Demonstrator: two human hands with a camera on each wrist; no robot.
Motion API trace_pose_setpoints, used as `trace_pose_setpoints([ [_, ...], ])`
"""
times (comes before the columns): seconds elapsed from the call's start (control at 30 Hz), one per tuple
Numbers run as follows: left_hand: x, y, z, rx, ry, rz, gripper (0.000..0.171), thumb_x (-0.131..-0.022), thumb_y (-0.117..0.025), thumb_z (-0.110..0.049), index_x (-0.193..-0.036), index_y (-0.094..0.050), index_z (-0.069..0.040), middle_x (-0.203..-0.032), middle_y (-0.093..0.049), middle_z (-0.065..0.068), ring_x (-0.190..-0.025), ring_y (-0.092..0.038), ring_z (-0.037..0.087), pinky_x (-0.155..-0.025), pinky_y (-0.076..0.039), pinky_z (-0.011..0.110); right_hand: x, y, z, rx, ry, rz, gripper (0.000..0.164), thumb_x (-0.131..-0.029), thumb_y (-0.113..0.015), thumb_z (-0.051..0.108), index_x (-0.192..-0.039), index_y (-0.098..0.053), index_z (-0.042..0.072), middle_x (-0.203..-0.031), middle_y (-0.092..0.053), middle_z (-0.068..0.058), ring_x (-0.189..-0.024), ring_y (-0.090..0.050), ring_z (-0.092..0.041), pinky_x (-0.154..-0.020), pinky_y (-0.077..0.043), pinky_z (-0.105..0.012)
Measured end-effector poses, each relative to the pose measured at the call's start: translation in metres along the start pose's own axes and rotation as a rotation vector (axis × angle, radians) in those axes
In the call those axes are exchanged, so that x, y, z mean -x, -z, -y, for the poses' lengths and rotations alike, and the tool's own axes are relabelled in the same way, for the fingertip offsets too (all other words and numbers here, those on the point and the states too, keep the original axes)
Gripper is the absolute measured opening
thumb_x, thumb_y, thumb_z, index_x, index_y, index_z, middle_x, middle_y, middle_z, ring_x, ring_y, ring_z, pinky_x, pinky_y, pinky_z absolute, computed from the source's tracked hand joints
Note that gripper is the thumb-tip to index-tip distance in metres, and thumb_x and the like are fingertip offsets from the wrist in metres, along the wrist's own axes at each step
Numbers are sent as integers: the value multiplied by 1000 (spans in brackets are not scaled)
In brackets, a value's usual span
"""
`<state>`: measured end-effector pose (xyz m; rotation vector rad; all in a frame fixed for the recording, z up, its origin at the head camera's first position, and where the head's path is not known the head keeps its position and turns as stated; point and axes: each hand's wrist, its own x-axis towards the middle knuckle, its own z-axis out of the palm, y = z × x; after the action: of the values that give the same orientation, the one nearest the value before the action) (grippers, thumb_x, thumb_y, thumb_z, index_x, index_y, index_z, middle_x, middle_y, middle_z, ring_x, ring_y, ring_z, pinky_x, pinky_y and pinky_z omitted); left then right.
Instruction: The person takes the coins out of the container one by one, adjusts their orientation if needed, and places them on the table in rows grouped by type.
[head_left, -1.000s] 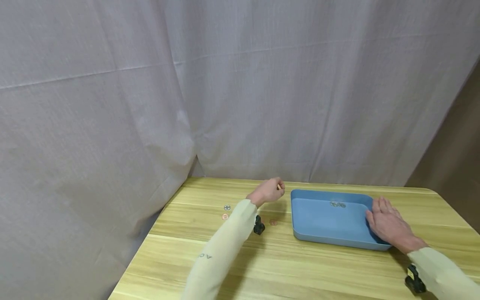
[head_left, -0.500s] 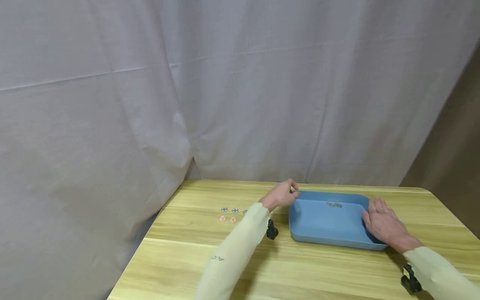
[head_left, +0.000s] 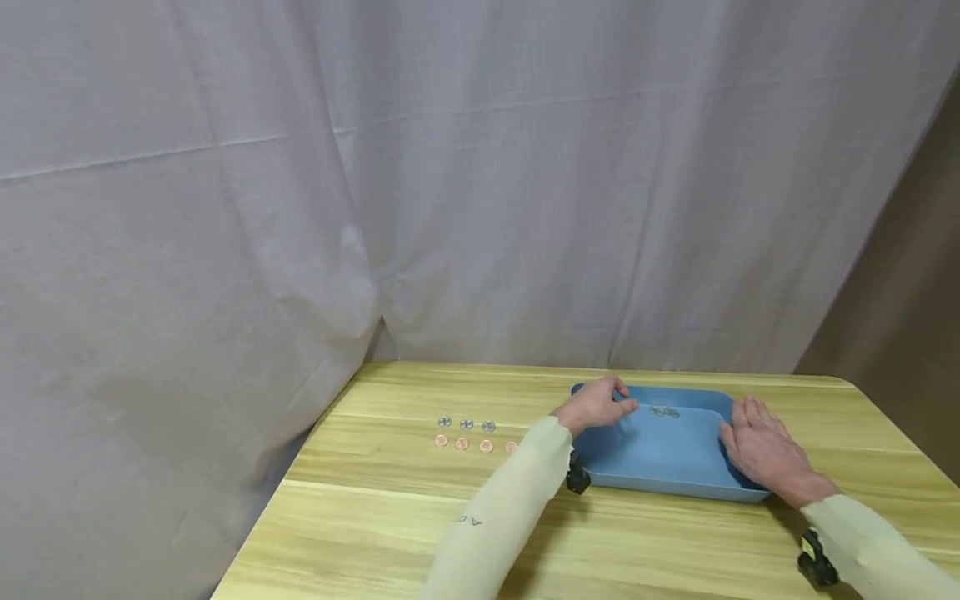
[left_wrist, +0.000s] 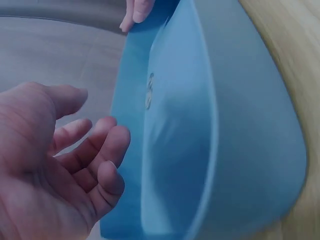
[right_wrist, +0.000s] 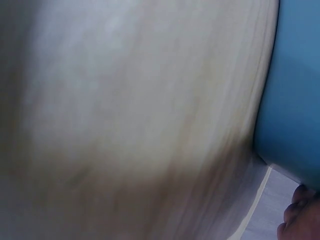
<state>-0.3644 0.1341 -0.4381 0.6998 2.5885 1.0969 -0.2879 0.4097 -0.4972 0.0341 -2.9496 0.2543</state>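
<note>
My left hand [head_left: 600, 403] hovers over the left side of a blue rectangular tray [head_left: 660, 481]. In the left wrist view its fingers [left_wrist: 116, 145] are loosely bent, the thumb stands apart, and nothing shows between them. A small cluster of silver coins [head_left: 664, 412] lies inside the tray near its back wall. My right hand [head_left: 768, 447] rests on the tray's right rim with its fingers straight and together. Left of the tray, three silver coins [head_left: 467, 424] form a row on the wooden table, with a row of several copper coins [head_left: 462, 443] in front.
The wooden table [head_left: 360, 525] ends at a grey curtain [head_left: 480, 208] behind and to the left. A small black camera [head_left: 577, 475] is worn at the left wrist and another black camera [head_left: 816, 560] at the right wrist.
My left hand has moved right, from the table beside the tray to over its left part. Its arm uncovers more coins on the table. The right hand keeps its place on the rim.
</note>
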Motion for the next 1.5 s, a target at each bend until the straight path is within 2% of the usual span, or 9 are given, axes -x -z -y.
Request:
trace_pose_setpoints([
  [0.27,-10,-18,-6,42,38,14,29,-96,-64,-33,-123,-58,-22,-89,-72,5,-74,-66,13,-66,-48,29,1,1,6,18,-2,-5,67,-107,-32,30,-143,-14,-23,-149,-13,-45,-140,-13,-57,-114,-14,-67],
  [0.47,-18,-35,-3,43,74,4,29,-96,-64,-30,-124,-60,-27,-81,-69,1,-68,-62,13,-59,-45,29,2,1,6,2,15,-18,67,-107,-30,31,-143,-15,-24,-148,-13,-46,-140,-12,-58,-114,-13,-66],
  [0.67,-26,-47,-3,76,91,24,27,-98,-61,-27,-125,-59,-26,-80,-66,0,-64,-58,12,-57,-43,30,2,-2,5,-4,31,-33,66,-107,-29,31,-141,-18,-24,-147,-16,-47,-140,-14,-58,-114,-13,-66],
  [0.77,-30,-51,-5,26,62,23,25,-99,-59,-27,-123,-61,-24,-93,-67,-2,-66,-55,14,-58,-42,30,2,-3,5,0,29,-39,66,-107,-31,31,-141,-18,-24,-147,-17,-46,-140,-15,-57,-115,-13,-65],
  [0.93,-36,-56,-9,-110,66,17,26,-98,-59,-30,-124,-63,-31,-126,-63,-9,-87,-59,12,-68,-44,29,2,-1,4,10,29,-42,64,-107,-32,29,-141,-19,-24,-147,-18,-47,-139,-17,-58,-114,-15,-66],
  [1.0,-37,-57,-10,-147,83,13,29,-97,-59,-31,-126,-62,-34,-129,-62,-10,-87,-57,11,-69,-44,29,2,0,5,6,28,-38,65,-107,-32,29,-141,-18,-24,-147,-17,-47,-139,-16,-58,-114,-15,-66],
  [1.13,-40,-58,-11,-199,99,34,37,-97,-58,-31,-133,-57,-38,-123,-65,-9,-66,-42,14,-62,-38,28,2,2,6,7,23,-29,66,-107,-32,31,-141,-19,-24,-147,-17,-47,-139,-16,-58,-113,-16,-67],
  [1.23,-42,-59,-12,-230,107,52,42,-96,-58,-30,-136,-54,-40,-126,-63,-10,-63,-39,15,-60,-34,28,2,2,6,8,24,-33,65,-107,-32,29,-140,-19,-24,-146,-18,-47,-139,-17,-58,-112,-17,-67],
  [1.5,-44,-60,-15,-272,117,83,46,-95,-55,-27,-140,-51,-39,-137,-57,-17,-88,-52,10,-70,-42,25,1,-1,5,0,18,-37,66,-107,-33,29,-142,-17,-23,-147,-16,-46,-139,-16,-58,-113,-16,-66],
])
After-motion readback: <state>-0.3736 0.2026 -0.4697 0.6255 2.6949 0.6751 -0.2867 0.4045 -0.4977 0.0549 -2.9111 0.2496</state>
